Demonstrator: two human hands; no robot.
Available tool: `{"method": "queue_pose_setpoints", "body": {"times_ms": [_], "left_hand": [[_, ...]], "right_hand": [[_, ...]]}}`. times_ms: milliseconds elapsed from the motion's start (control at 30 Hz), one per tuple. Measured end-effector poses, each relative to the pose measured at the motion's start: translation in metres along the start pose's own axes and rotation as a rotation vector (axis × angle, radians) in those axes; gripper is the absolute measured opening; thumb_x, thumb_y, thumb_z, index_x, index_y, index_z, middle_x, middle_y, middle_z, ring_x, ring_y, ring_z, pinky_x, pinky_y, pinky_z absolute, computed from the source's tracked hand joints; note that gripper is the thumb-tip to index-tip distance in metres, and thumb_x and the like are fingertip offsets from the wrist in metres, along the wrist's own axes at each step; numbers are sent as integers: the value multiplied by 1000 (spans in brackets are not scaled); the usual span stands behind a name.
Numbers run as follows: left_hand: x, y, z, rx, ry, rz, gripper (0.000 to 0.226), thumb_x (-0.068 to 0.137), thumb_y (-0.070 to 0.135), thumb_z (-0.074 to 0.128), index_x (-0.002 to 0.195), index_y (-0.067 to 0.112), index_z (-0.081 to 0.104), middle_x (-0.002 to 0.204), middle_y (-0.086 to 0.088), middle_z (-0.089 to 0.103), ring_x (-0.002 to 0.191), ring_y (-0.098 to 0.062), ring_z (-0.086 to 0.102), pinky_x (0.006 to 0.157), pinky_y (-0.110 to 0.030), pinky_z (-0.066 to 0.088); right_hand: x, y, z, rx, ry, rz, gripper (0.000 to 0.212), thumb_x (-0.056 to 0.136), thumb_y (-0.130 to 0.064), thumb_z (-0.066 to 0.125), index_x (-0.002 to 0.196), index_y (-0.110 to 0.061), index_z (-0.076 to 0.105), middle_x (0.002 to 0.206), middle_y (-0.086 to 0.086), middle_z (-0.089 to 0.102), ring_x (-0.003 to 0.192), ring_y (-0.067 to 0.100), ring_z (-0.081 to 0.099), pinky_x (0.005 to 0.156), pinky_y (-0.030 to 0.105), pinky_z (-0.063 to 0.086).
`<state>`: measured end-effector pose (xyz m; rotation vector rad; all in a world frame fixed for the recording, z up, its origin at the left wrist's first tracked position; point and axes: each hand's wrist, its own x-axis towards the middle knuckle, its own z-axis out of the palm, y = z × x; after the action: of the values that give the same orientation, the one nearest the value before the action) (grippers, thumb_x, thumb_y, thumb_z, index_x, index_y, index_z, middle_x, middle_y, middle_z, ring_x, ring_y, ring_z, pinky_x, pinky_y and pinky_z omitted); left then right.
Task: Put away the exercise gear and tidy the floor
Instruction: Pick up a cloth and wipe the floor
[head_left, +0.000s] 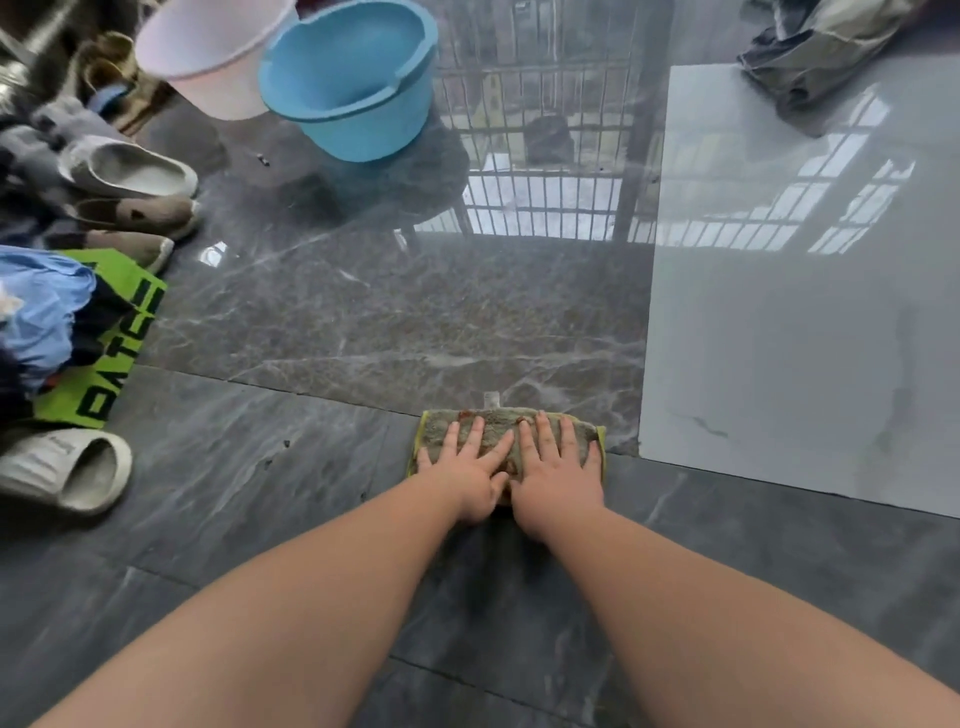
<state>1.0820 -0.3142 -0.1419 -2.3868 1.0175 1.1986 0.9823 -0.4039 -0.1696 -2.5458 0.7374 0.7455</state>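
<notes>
Cloth: a folded grey-green cloth (506, 441) with a yellow edge is laid flat on the floor (363, 322) at 6 o'clock of the view's centre, where dark tile meets lighter slab; it is judged to be the wiping tool for the tidying part of the task.
Left hand: the left hand (470, 475) is spread flat, fingers straight, pressed palm-down on the cloth's left half; nothing is gripped.
Right hand: the right hand (558, 470) is likewise flat and open on the right half, its thumb touching the left thumb; the paired placement is judged to spread weight for an even push.
Arms: both are extended straight ahead, which suggests a forward wiping stroke toward 12 o'clock.
Floor: the surface is glossy and reflects window bars at 12 to 2 o'clock; small dark specks are noted at 9 o'clock of the cloth.
Basins: a blue basin (353, 78) and a pale pink basin (208, 52) stand touching at 11 o'clock, well apart from the cloth, judged to be there for rinsing.
Footwear: a white slipper (67, 470) lies at 9 o'clock; further shoes (130, 192) are lined along the left edge at 10 o'clock, kept off the wiped area.
Clothing: a heap with a green printed fabric (124, 332) sits at 9 to 10 o'clock; a crumpled garment (815, 47) lies at 1 o'clock.
Exercise gear: none can be identified.
</notes>
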Motion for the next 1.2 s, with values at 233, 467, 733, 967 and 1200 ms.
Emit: {"method": "queue_pose_setpoints", "body": {"times_ms": [233,467,733,967,1200], "left_hand": [[13,-26,25,52,216,103,60,103,46,20,146,50,-20,160,3,-28,146,-28,-29,113,-64,-13],[70,-54,-36,208,185,349,58,101,53,18,147,51,-18,157,7,-32,144,-28,-32,109,-65,-19],[146,-31,-115,203,326,422,57,100,56,15,149,51,-13,163,5,-21,147,-28,-25,111,-67,-16],[248,12,-204,208,540,463,55,99,56,12,150,53,-6,165,8,-12,150,-25,-17,111,-66,-15],[274,-33,-237,187,590,442,55,100,53,14,152,47,-2,165,5,-8,151,-20,-12,117,-58,-10]], "right_hand": [[2,-12,9,-10,48,45,70,101,-50,15,147,-23,-29,146,2,-43,143,32,-33,112,64,-14],[35,-29,-13,89,40,260,69,100,-55,15,143,-28,-32,148,-3,-43,142,28,-34,112,62,-18],[116,8,-68,122,185,343,68,99,-56,17,152,-34,-19,161,-4,-25,148,27,-24,116,58,-13],[224,72,-131,76,409,404,64,98,-56,15,155,-36,-7,165,-7,-12,150,25,-14,118,56,-11],[272,43,-159,63,412,416,64,98,-54,12,155,-33,-9,164,-5,-14,149,29,-16,116,60,-10]]}}
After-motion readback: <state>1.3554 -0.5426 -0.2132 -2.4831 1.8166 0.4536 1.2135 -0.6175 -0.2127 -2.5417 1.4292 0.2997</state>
